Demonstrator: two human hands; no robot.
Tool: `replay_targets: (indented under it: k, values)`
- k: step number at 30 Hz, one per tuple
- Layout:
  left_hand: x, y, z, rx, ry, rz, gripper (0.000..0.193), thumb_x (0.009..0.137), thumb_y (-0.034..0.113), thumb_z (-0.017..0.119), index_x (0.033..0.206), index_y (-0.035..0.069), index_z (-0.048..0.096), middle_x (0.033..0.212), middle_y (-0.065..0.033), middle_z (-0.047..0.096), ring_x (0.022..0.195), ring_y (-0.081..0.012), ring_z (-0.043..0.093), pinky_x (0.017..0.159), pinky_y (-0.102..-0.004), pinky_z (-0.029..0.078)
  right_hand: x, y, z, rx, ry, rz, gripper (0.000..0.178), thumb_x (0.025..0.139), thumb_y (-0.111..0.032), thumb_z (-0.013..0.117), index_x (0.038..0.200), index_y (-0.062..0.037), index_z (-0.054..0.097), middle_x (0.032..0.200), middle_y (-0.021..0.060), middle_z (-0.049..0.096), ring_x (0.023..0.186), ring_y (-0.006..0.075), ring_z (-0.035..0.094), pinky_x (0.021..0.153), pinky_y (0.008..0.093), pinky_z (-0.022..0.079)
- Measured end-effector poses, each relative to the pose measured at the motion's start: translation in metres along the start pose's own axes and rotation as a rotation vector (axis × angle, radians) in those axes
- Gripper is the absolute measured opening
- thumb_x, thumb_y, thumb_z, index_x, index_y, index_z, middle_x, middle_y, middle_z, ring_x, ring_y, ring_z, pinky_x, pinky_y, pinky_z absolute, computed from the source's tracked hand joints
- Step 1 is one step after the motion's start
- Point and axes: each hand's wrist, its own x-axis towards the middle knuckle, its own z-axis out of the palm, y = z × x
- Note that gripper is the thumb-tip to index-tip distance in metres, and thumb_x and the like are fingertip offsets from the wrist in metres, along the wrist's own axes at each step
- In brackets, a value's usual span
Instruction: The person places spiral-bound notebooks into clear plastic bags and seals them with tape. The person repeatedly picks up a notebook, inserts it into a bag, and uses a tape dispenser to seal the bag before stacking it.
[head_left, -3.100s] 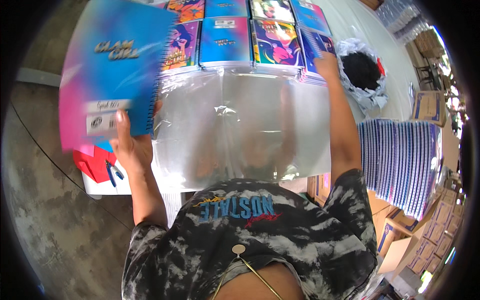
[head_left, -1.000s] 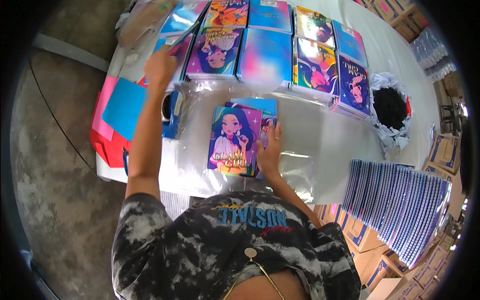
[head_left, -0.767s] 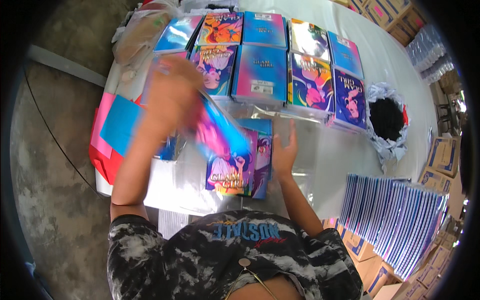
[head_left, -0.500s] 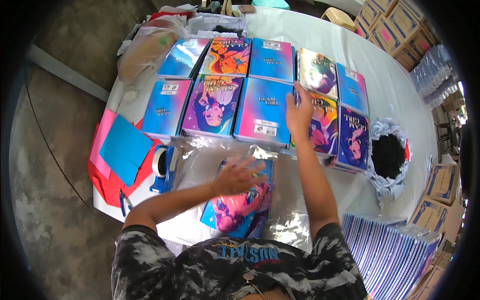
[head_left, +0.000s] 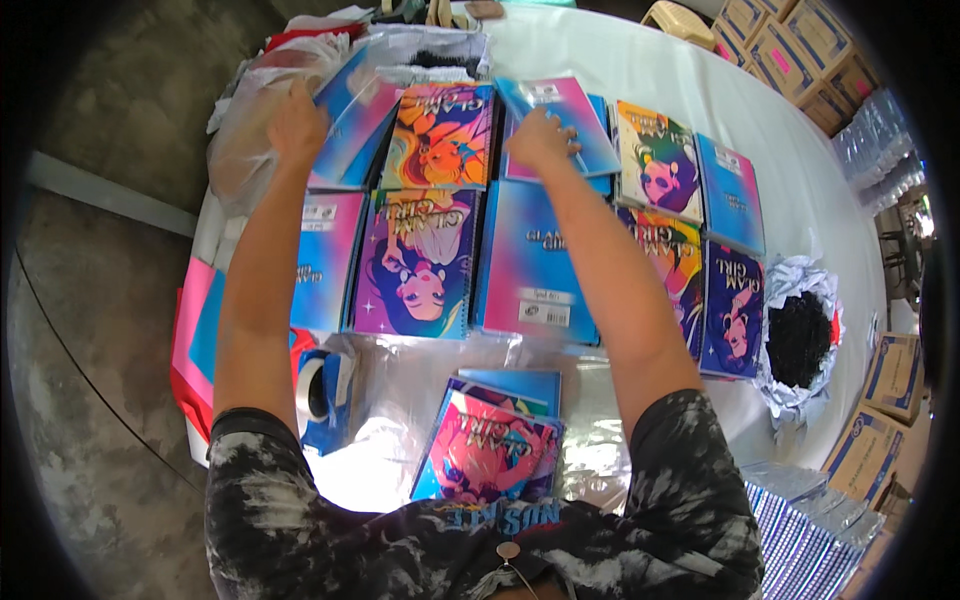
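Spiral notebooks with bright covers stand in two rows of piles on the table. At the far left, my left hand (head_left: 298,128) grips the outer edge of a blue-and-pink notebook (head_left: 362,125), which tilts up off its pile. My right hand (head_left: 543,142) holds another blue-and-pink notebook (head_left: 585,125) by its near left part, fingers bent over the cover; it sits askew above its pile. Between them lies a pile topped by an orange notebook (head_left: 440,135). Close to my chest is a small, uneven stack of notebooks (head_left: 490,440) with a pink-haired figure on top.
A blue tape dispenser (head_left: 325,395) and coloured sheets (head_left: 190,340) are beside my left arm. A paper-lined holder of black material (head_left: 797,340) stands at the right. Clear plastic (head_left: 245,140) lies far left. Cartons (head_left: 785,60) and packed notebooks (head_left: 805,540) are at the right.
Both hands have reached to the far row, the left from above the near stack, the right from the middle piles. Each has taken hold of a blue-and-pink notebook and shifted it.
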Motion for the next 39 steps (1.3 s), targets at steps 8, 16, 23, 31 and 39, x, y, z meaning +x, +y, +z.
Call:
replay_targets:
  k: [8, 16, 23, 31, 39]
  values:
    - [-0.228, 0.049, -0.173, -0.965, 0.039, -0.019, 0.019, 0.082, 0.015, 0.062, 0.098, 0.005, 0.060, 0.090, -0.0048, 0.058, 0.079, -0.0171, 0.052, 0.071, -0.0274, 0.043, -0.116, 0.112, -0.158, 1.411, 0.084, -0.447, 0.019, 0.082, -0.017, 0.058, 0.098, -0.0067, 0.061, 0.079, 0.0032, 0.058, 0.069, 0.0118, 0.055, 0.059, 0.0261, 0.045]
    - [-0.380, 0.018, -0.156, -0.484, -0.446, 0.625, 0.046, 0.064, -0.006, 0.058, 0.100, 0.021, 0.067, 0.122, -0.0055, 0.052, 0.120, -0.0281, 0.041, 0.096, -0.0439, 0.031, -0.338, 0.159, -0.073, 1.278, -0.372, -0.045, 0.024, 0.085, -0.012, 0.060, 0.107, -0.0028, 0.058, 0.097, 0.0033, 0.063, 0.085, 0.0102, 0.057, 0.076, 0.0255, 0.046]
    - [-0.190, 0.087, -0.121, -0.821, -0.181, 0.318, 0.037, 0.081, 0.003, 0.051, 0.119, 0.000, 0.053, 0.106, -0.0192, 0.058, 0.099, -0.0348, 0.054, 0.088, -0.0398, 0.042, -0.325, 0.214, 0.000, 0.654, -0.189, -0.038, 0.026, 0.073, -0.012, 0.073, 0.091, -0.0048, 0.055, 0.075, 0.0033, 0.055, 0.068, 0.0103, 0.050, 0.060, 0.0262, 0.042]
    - [-0.089, 0.217, -0.002, -0.122, -0.618, 0.251, 0.077, 0.074, 0.046, 0.064, 0.122, -0.010, 0.041, 0.107, -0.0277, 0.058, 0.100, -0.0376, 0.058, 0.086, -0.0430, 0.046, -0.030, 0.207, -0.096, -0.163, 0.574, 0.059, 0.070, 0.070, -0.038, 0.073, 0.122, 0.0019, 0.049, 0.117, 0.0227, 0.055, 0.108, 0.0358, 0.052, 0.093, 0.0395, 0.041]
    - [-0.126, 0.122, -0.101, -1.376, -0.127, 0.154, 0.019, 0.082, 0.013, 0.051, 0.092, -0.002, 0.057, 0.073, -0.0051, 0.055, 0.063, -0.0117, 0.047, 0.055, -0.0279, 0.038, 0.006, 0.215, -0.113, 0.166, 0.514, 0.073, 0.062, 0.073, -0.036, 0.074, 0.119, -0.0004, 0.052, 0.114, 0.0146, 0.059, 0.100, 0.0241, 0.060, 0.086, 0.0340, 0.046]
